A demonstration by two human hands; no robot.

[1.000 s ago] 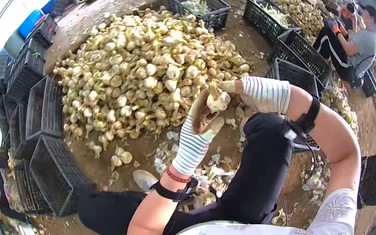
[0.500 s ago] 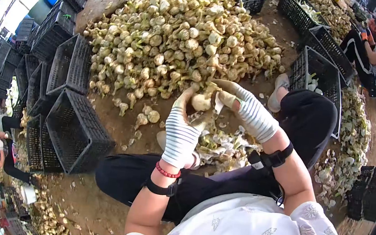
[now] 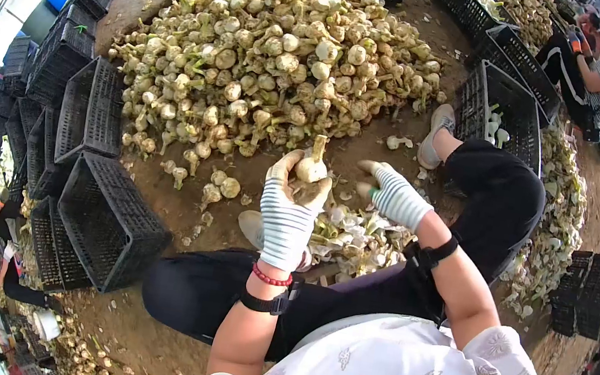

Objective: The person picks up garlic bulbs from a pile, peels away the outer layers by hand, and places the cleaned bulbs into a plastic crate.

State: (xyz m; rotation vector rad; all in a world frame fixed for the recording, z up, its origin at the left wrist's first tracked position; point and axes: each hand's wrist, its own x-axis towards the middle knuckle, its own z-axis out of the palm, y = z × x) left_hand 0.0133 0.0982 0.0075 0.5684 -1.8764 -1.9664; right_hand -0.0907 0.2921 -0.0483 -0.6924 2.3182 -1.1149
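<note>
Dirt floor (image 3: 180, 208), garlic heap (image 3: 272, 59) behind; left hand (image 3: 289, 205) grip around garlic bulb (image 3: 311, 167), right hand (image 3: 392, 193) grip empty, loosely spread.

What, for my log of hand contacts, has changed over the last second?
The right hand let go of the garlic bulb and drew away to the right, fingers open. The left hand now holds it alone, stem up. Unchanged: the left hand's grip, the garlic pile ahead, the peelings below.

Daylight floods a dirt floor (image 3: 171, 216) edged with stacked black crates (image 3: 63, 59).
</note>
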